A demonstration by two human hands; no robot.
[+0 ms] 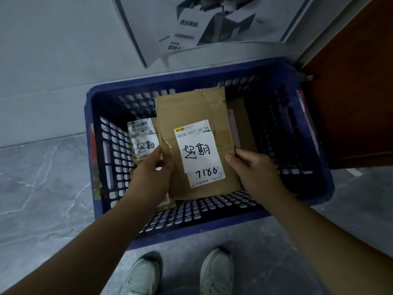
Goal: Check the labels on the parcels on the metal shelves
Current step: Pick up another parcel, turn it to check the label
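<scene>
Both hands, left hand (153, 167) and right hand (253, 165), grip the flat brown cardboard parcel (191, 116) by its side edges, fingers curled round them, keeping its white handwritten label (198, 154) readable over the blue perforated plastic crate (212, 233).

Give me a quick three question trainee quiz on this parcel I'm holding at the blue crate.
1. True or false: the cardboard parcel is held by one hand only.
2. The printed code on its white label starts with: A 502B, B 731C, C 118A.
3. In the blue crate, on which side of the held parcel does the other labelled parcel lie?
Key: 1 false, the left hand and right hand both grip it; 2 A; 3 its left.
</scene>
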